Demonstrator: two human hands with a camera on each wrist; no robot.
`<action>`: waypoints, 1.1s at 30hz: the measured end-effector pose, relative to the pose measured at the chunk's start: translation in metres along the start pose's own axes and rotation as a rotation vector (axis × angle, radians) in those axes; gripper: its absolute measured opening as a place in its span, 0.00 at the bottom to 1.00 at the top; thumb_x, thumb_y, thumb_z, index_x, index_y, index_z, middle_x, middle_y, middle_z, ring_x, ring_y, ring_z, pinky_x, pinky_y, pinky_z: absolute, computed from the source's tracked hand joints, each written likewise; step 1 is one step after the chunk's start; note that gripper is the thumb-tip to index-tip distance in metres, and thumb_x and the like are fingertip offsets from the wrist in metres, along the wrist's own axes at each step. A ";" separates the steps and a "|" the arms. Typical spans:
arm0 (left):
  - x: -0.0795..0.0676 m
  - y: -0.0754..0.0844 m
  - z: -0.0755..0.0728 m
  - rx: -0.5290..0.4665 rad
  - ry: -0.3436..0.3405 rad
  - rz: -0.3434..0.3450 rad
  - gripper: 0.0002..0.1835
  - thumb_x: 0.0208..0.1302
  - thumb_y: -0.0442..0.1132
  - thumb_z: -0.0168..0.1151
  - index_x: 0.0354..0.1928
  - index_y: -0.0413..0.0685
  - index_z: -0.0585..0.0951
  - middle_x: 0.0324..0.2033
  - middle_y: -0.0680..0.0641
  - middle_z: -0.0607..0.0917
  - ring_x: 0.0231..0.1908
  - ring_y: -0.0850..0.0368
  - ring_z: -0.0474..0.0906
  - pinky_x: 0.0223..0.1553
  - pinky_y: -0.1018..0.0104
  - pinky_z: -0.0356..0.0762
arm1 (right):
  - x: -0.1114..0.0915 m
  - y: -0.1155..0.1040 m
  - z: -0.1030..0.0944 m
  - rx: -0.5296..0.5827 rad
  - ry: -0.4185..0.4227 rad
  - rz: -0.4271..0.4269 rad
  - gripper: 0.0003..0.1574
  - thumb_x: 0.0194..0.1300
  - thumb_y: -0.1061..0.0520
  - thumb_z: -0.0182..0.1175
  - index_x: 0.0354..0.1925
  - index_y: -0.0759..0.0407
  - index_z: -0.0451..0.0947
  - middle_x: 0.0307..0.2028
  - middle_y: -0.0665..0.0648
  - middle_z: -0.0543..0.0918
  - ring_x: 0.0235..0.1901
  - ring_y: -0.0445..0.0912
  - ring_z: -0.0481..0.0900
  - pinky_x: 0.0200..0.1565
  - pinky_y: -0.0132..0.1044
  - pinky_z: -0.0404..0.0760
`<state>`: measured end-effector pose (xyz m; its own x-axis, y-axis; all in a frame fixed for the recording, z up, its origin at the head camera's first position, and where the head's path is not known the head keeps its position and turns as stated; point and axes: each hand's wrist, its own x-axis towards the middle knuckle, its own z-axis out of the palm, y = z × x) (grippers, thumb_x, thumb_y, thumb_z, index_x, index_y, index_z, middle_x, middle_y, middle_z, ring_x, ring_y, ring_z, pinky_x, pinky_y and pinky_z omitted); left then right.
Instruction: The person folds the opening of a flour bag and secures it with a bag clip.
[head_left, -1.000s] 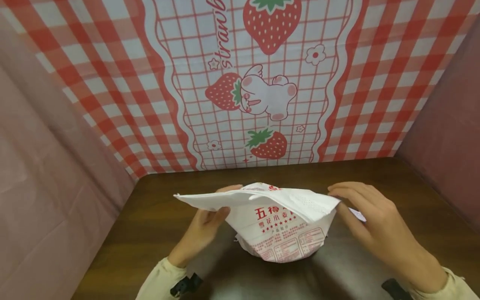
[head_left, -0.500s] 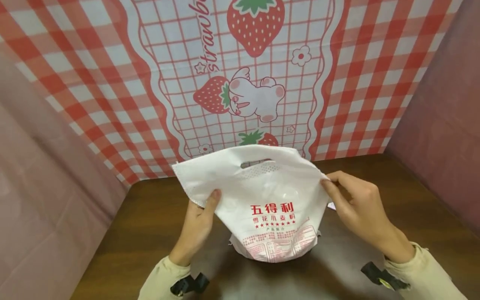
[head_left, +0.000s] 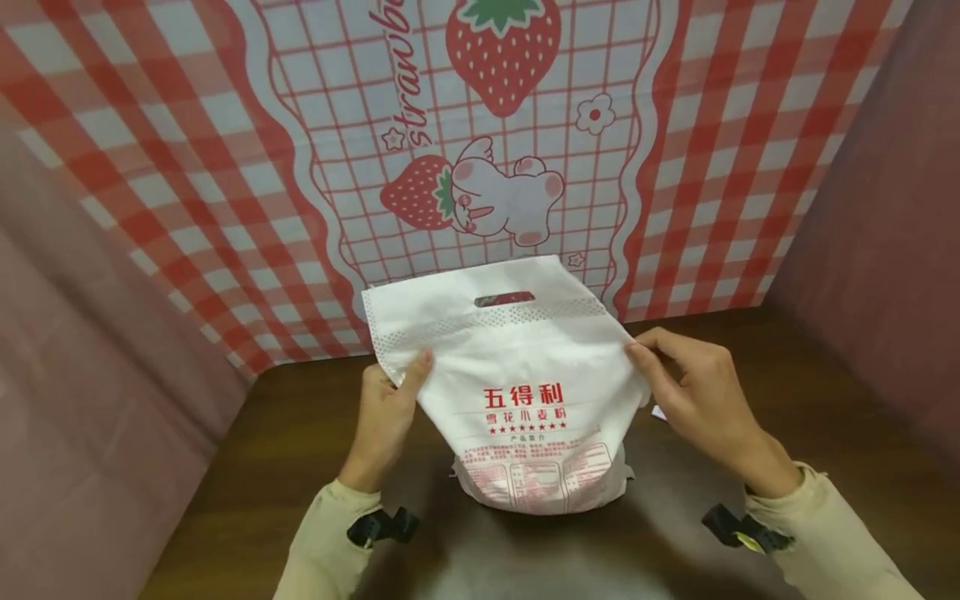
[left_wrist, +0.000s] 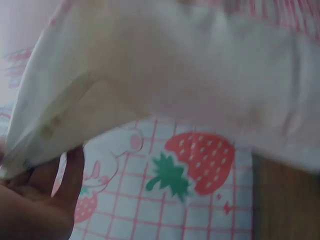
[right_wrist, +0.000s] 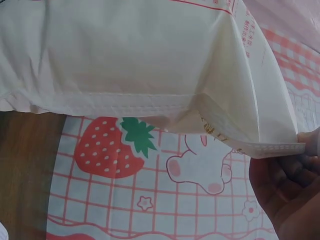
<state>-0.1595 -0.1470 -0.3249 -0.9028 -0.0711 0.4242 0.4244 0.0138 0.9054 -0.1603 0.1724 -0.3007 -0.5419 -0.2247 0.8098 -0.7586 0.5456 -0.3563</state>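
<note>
A white fabric flour bag (head_left: 525, 358) with red printing and a cut-out handle slot stands upright on the table, its top spread wide and its bottom bulging. At its left edge my left hand (head_left: 386, 421) grips the fabric, thumb on the front face and fingers behind. Opposite, my right hand (head_left: 701, 400) pinches the right edge between thumb and fingers. In the left wrist view, the bag (left_wrist: 200, 75) fills the upper part above my left hand (left_wrist: 45, 200). The right wrist view has the bag's side fold (right_wrist: 235, 110) pinched by my right hand (right_wrist: 285, 185).
The dark wooden table (head_left: 300, 417) extends around the bag. A strawberry-print checked cloth (head_left: 315, 167) hangs behind it, with pink cloth walls (head_left: 90, 375) at the sides. A small whitish piece (head_left: 658, 412) lies behind the bag near my right hand.
The bag's folded-over top has been raised upright, so its front and handle slot show. My right hand has moved left and now pinches the right edge; my left hand has moved slightly up.
</note>
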 end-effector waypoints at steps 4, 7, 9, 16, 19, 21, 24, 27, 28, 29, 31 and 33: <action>0.001 0.018 -0.006 0.044 -0.076 -0.014 0.12 0.61 0.37 0.56 0.41 0.34 0.78 0.34 0.44 0.83 0.35 0.54 0.80 0.41 0.62 0.75 | 0.002 -0.003 -0.001 0.030 -0.033 0.006 0.06 0.53 0.66 0.62 0.29 0.55 0.79 0.22 0.44 0.77 0.19 0.34 0.67 0.23 0.23 0.65; -0.002 0.031 -0.008 0.060 -0.089 0.010 0.12 0.60 0.35 0.58 0.43 0.35 0.78 0.35 0.42 0.83 0.34 0.55 0.79 0.39 0.62 0.76 | 0.004 -0.009 -0.006 0.039 -0.064 0.004 0.06 0.53 0.66 0.62 0.29 0.55 0.79 0.22 0.44 0.76 0.18 0.34 0.67 0.22 0.22 0.65; -0.003 0.037 -0.010 0.086 -0.080 0.040 0.12 0.58 0.35 0.59 0.43 0.37 0.78 0.34 0.42 0.83 0.33 0.56 0.79 0.36 0.63 0.77 | 0.006 -0.017 -0.008 0.039 -0.076 0.002 0.06 0.53 0.67 0.61 0.28 0.56 0.79 0.22 0.45 0.77 0.18 0.33 0.67 0.22 0.22 0.65; -0.002 0.034 -0.019 0.141 -0.050 0.138 0.12 0.56 0.36 0.62 0.43 0.46 0.80 0.36 0.45 0.83 0.35 0.54 0.80 0.35 0.63 0.77 | 0.014 -0.042 -0.014 0.050 -0.089 0.025 0.09 0.51 0.70 0.61 0.29 0.58 0.79 0.24 0.48 0.79 0.21 0.34 0.69 0.25 0.23 0.67; -0.002 0.033 -0.023 0.137 -0.046 0.153 0.12 0.55 0.36 0.62 0.43 0.45 0.80 0.36 0.45 0.84 0.35 0.54 0.80 0.34 0.62 0.78 | 0.016 -0.046 -0.014 0.063 -0.105 0.033 0.10 0.52 0.70 0.61 0.32 0.57 0.79 0.26 0.48 0.80 0.22 0.35 0.70 0.25 0.23 0.68; -0.002 0.032 -0.025 0.136 -0.060 0.146 0.11 0.55 0.35 0.62 0.42 0.44 0.81 0.35 0.45 0.84 0.33 0.54 0.81 0.33 0.62 0.78 | 0.015 -0.046 -0.014 0.069 -0.110 0.033 0.10 0.52 0.69 0.61 0.33 0.57 0.79 0.27 0.48 0.80 0.22 0.36 0.71 0.26 0.23 0.68; -0.003 0.033 -0.027 0.122 -0.088 0.119 0.11 0.56 0.35 0.62 0.41 0.41 0.80 0.34 0.44 0.84 0.33 0.54 0.81 0.33 0.62 0.78 | 0.013 -0.043 -0.013 0.073 -0.109 0.022 0.11 0.51 0.69 0.61 0.32 0.56 0.79 0.27 0.48 0.80 0.22 0.35 0.70 0.26 0.23 0.68; -0.002 0.034 -0.028 0.113 -0.106 0.092 0.11 0.57 0.35 0.61 0.42 0.40 0.80 0.35 0.44 0.84 0.34 0.54 0.81 0.34 0.62 0.78 | 0.011 -0.037 -0.012 0.079 -0.101 0.013 0.11 0.51 0.70 0.61 0.32 0.55 0.79 0.27 0.47 0.80 0.22 0.34 0.70 0.26 0.23 0.68; -0.001 0.034 -0.028 0.109 -0.107 0.084 0.12 0.57 0.35 0.61 0.43 0.40 0.79 0.35 0.44 0.84 0.34 0.54 0.80 0.34 0.62 0.78 | 0.011 -0.034 -0.011 0.080 -0.098 0.012 0.11 0.51 0.69 0.61 0.32 0.55 0.79 0.26 0.47 0.80 0.22 0.34 0.70 0.26 0.23 0.67; -0.001 0.035 -0.028 0.101 -0.106 0.078 0.12 0.57 0.35 0.61 0.43 0.40 0.79 0.36 0.44 0.83 0.35 0.54 0.80 0.35 0.62 0.78 | 0.010 -0.032 -0.011 0.085 -0.098 0.012 0.11 0.51 0.69 0.61 0.32 0.55 0.79 0.26 0.47 0.79 0.22 0.34 0.69 0.25 0.23 0.67; -0.001 0.037 -0.028 0.093 -0.089 0.076 0.13 0.57 0.35 0.61 0.45 0.40 0.78 0.37 0.44 0.82 0.35 0.54 0.80 0.35 0.62 0.77 | 0.009 -0.028 -0.010 0.089 -0.100 0.015 0.12 0.52 0.69 0.61 0.32 0.54 0.79 0.26 0.46 0.79 0.22 0.34 0.69 0.25 0.23 0.67; -0.002 0.041 -0.029 0.070 -0.062 0.092 0.15 0.56 0.34 0.61 0.47 0.41 0.76 0.38 0.43 0.81 0.36 0.53 0.79 0.35 0.62 0.78 | 0.007 -0.027 -0.009 0.094 -0.103 0.016 0.12 0.52 0.69 0.61 0.32 0.53 0.79 0.26 0.46 0.79 0.22 0.34 0.69 0.25 0.24 0.67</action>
<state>-0.1383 -0.1751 -0.2893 -0.8638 -0.0048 0.5038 0.5016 0.0872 0.8607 -0.1410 0.1631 -0.2811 -0.5846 -0.3010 0.7534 -0.7775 0.4730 -0.4144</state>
